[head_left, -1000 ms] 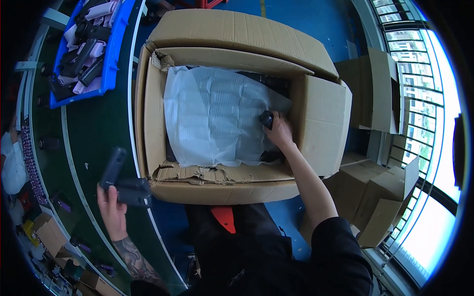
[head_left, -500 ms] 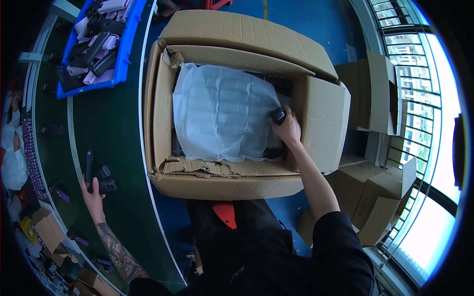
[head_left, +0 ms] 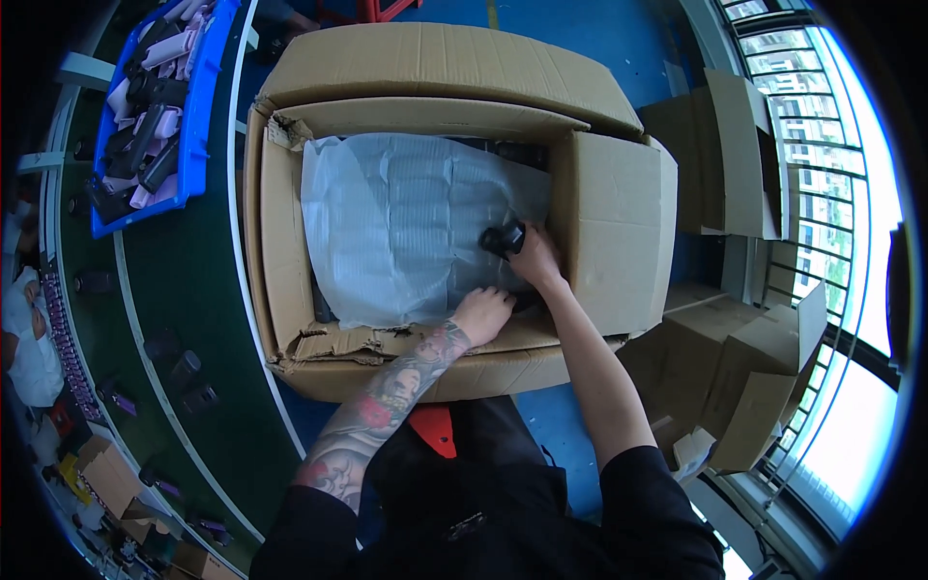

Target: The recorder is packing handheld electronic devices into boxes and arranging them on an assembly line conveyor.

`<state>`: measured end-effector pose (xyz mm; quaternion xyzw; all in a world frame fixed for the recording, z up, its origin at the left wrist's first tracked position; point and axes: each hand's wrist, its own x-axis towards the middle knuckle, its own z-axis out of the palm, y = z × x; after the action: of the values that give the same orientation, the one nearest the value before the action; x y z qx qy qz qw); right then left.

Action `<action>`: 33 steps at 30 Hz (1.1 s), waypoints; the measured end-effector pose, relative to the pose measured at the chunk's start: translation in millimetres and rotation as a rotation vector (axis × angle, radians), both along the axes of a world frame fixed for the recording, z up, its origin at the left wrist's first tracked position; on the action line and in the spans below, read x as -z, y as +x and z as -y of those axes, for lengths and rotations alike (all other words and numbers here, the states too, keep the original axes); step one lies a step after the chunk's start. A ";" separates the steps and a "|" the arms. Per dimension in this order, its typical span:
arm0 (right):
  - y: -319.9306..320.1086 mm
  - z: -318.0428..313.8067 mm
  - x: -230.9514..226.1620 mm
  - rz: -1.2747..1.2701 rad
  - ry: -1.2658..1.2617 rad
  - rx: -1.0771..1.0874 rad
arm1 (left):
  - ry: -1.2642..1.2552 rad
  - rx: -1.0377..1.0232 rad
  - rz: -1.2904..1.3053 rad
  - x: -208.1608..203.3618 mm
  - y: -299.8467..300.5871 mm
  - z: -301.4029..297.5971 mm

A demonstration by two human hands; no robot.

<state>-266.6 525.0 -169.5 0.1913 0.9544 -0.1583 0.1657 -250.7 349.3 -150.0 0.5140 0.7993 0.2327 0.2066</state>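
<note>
A large open cardboard box stands before me, with a white foam sheet spread over the dark parts inside. In its right part, my right hand is closed round a black rounded housing-like part, held over the sheet. My left hand has come over the box's near wall and rests at the sheet's near right edge, its fingers bent. Whatever lies under those fingers is hidden. A dark part shows just right of the left hand.
On the green conveyor belt to the left stand several black parts. A blue crate of black and pink-wrapped parts is at the upper left. More cardboard boxes stand on the right by the barred window. Another person's hand shows far left.
My left hand has left the belt, where black parts now stand, and moved right into the box. My right hand, with the black part, has shifted left and slightly nearer.
</note>
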 end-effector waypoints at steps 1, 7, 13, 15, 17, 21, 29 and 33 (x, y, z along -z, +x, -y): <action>-2.0 2.6 3.4 -0.040 0.011 -0.005 | -0.064 -0.058 0.001 21.0 4.2 -13.4; 1.4 -2.9 -15.3 -0.059 0.098 -0.070 | -0.093 -0.095 0.091 49.3 37.3 -54.3; -8.0 -1.5 -42.6 0.095 0.077 -0.040 | -0.036 -0.121 0.147 48.5 40.6 -66.8; -14.5 3.3 -55.3 0.078 0.062 0.037 | -0.016 -0.144 0.159 46.9 36.1 -67.1; -22.9 12.3 -69.4 0.057 0.039 0.105 | -0.001 -0.176 0.167 44.4 28.7 -62.2; -26.8 12.3 -115.0 -0.079 -0.076 0.232 | 0.100 -0.321 0.194 1.0 19.8 -42.7; -71.2 76.9 -192.3 -0.141 -0.765 0.403 | 0.291 -0.836 0.732 -127.0 -27.1 125.1; -122.2 190.4 -224.8 -0.031 -0.808 0.054 | 0.647 -1.433 0.688 -163.5 -25.7 234.9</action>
<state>-388.8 334.6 55.3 0.1332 0.8124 -0.5279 0.2087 -276.4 114.5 13.6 -0.1804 0.7186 0.6664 0.0839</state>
